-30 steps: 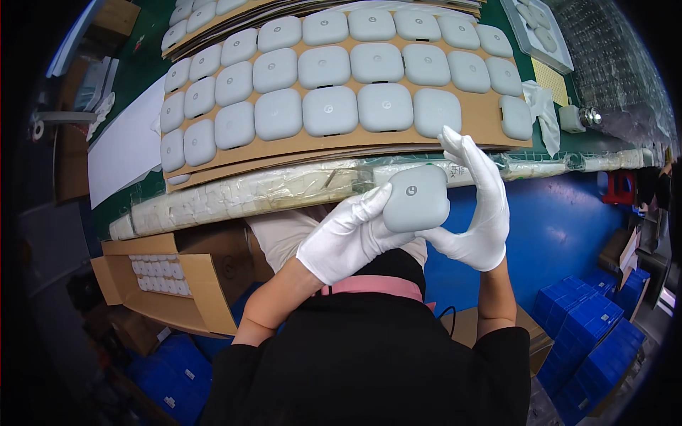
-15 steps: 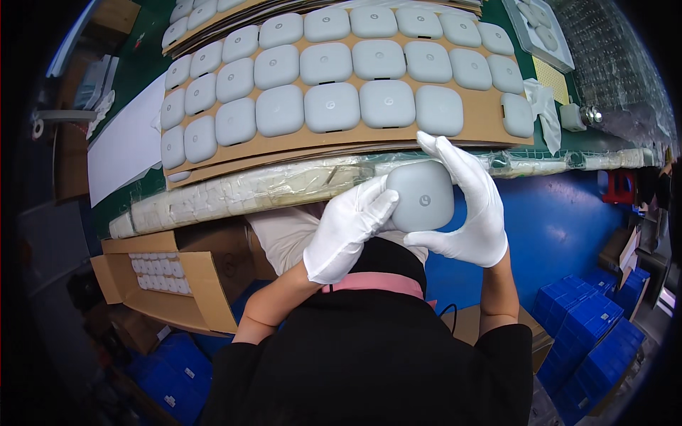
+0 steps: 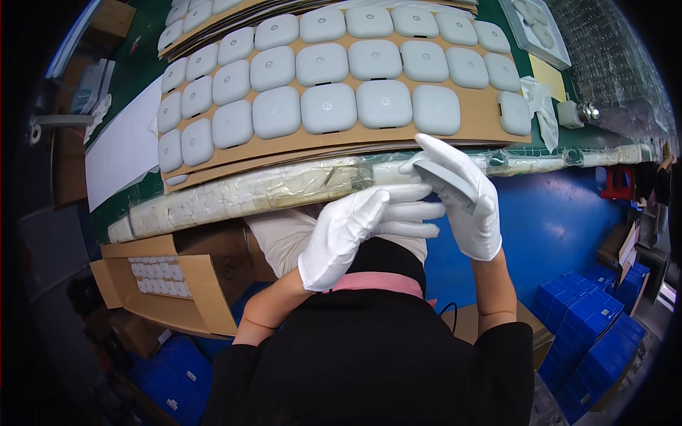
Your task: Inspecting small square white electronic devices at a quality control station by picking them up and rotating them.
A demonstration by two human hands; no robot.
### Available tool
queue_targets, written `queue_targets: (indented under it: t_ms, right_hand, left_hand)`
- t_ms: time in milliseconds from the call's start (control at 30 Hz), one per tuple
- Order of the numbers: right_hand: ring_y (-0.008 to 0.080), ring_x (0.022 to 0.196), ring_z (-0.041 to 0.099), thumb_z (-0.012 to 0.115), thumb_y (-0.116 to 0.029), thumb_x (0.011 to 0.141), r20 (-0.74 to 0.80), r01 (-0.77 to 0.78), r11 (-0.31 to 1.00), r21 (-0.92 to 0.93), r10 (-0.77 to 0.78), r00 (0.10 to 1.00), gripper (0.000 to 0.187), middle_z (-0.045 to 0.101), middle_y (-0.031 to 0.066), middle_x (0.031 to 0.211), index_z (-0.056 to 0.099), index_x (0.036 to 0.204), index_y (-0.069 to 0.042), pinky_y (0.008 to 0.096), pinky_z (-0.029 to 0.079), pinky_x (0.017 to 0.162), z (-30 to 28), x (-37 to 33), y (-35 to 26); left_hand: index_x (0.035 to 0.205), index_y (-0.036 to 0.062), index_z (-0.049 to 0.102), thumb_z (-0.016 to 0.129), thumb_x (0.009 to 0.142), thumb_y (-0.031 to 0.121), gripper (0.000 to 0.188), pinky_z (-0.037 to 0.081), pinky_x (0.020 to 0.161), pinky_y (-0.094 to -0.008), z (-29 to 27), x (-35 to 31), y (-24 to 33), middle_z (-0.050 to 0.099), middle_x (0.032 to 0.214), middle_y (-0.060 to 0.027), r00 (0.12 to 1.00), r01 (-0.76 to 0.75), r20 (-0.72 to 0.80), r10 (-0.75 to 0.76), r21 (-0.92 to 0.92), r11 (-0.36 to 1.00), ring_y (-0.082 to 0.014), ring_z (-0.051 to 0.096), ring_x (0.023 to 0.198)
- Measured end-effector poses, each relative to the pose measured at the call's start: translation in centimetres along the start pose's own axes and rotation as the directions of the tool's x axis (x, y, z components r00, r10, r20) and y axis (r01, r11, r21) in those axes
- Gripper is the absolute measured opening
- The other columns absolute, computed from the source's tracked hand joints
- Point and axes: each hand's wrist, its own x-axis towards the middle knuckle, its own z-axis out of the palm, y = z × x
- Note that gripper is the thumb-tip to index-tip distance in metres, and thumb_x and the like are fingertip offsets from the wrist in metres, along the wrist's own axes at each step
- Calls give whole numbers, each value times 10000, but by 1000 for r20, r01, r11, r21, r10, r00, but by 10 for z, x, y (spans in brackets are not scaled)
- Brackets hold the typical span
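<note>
My right hand, in a white glove, grips a grey rounded-square plastic cover between thumb and fingers. The cover is tipped nearly edge-on, so its broad face barely shows. Beside and just below it, my gloved left hand has its fingers stretched out toward the right; whether they touch the cover, I cannot tell. Past my hands, rows of similar pale covers lie on a brown cardboard sheet at the bench's near side. In the nearest row, bare cardboard shows between the last two covers on the right.
The bench's front edge is a plastic-wrapped padded bar. An open carton with packed pale pieces stands lower left. Blue crates are stacked lower right. A white tray, a white cloth and a small bottle sit at right.
The cover has turned from face-up to nearly edge-on and moved slightly up and right in my right hand. My left hand has let go of it and straightened its fingers.
</note>
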Motion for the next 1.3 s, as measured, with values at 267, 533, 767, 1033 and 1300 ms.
queue_targets:
  t_ms: [267, 533, 767, 1033, 1300]
  right_hand:
    - [489, 1305, 446, 277, -678, 982, 144, -185, 509, 841, 119, 982, 862, 341, 326, 1483, 211, 1537, -21, 607, 332, 1111, -5, 12, 10]
    - [578, 1410, 180, 224, -675, 987, 221, -232, 279, 932, 70, 973, 860, 130, 313, 1574, 87, 1549, -40, 661, 177, 1181, -7, 12, 6]
    - [533, 1429, 209, 257, -667, 985, 213, -229, 291, 929, 89, 973, 855, 153, 304, 1578, 143, 1550, -35, 636, 200, 1176, -7, 9, 2]
    - [367, 1299, 485, 577, -453, 951, 333, 366, 830, -420, -235, 913, 726, 440, 200, 1453, 349, 1488, -21, 458, 408, 1070, -7, -3, 7]
    - [318, 1196, 551, 804, -139, 692, 366, 444, 374, -814, -265, 892, 798, 510, 151, 1380, 468, 1411, -54, 400, 452, 984, -7, 1, -16]
  left_hand:
    - [1248, -93, 567, 339, 1067, 315, 501, 591, 812, -346, -7, 5, -4, 701, 1016, -251, 997, -43, -68, 45, 38, 998, -306, 729, 839]
    - [1220, -115, 561, 346, 1070, 292, 484, 567, 884, -365, -13, 4, -4, 685, 1055, -270, 998, -45, -39, 44, -26, 999, -331, 714, 921]
    - [1196, -112, 577, 370, 1066, 304, 483, 576, 854, -351, -18, 3, -7, 688, 1033, -244, 1000, -14, -2, 14, -62, 998, -314, 712, 907]
    - [1176, -81, 610, 485, 1041, 329, 449, 557, 844, -308, 0, 6, -7, 694, 1023, -177, 984, 96, -165, -67, 173, 980, -217, 682, 931]
    - [1237, -62, 595, 507, 1037, 333, 452, 519, 915, -294, 5, 15, -10, 679, 1117, -156, 975, 184, -189, -114, 409, 894, -192, 655, 1001]
